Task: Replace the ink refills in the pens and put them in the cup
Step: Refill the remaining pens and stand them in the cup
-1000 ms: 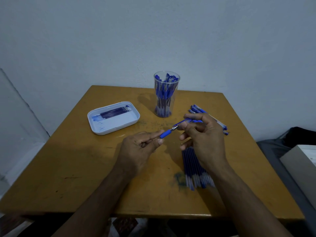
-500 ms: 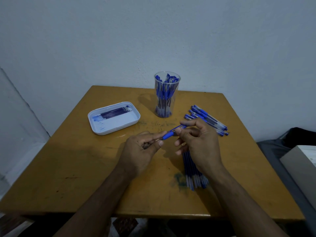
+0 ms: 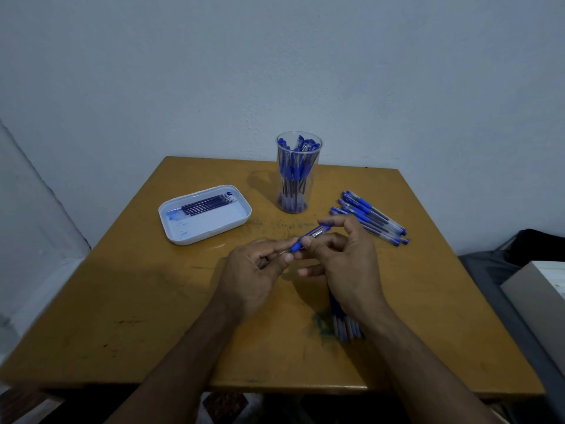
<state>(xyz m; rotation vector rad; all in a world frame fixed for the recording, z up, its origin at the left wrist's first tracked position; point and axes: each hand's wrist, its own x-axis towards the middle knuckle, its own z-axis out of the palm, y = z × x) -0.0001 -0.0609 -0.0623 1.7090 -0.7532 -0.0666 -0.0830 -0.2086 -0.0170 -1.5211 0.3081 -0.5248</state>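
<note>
Over the middle of the desk (image 3: 122, 301) we hold a blue pen (image 3: 308, 238) between both hands: our left hand (image 3: 253, 276) pinches its tip end, our right hand (image 3: 345, 261) curls round the barrel. Beyond stands the cup (image 3: 298, 172), full of pens; more pens (image 3: 370, 217) lie right of it.

Bare yellow-brown wooden table (image 3: 122, 301) fills the lower left of the frame. Toward the upper centre stands a clear plastic cup (image 3: 299, 172) (crammed with blue pens), flanked by a white shallow tray (image 3: 244, 209) left and loose blue pens (image 3: 371, 217) right.
</note>
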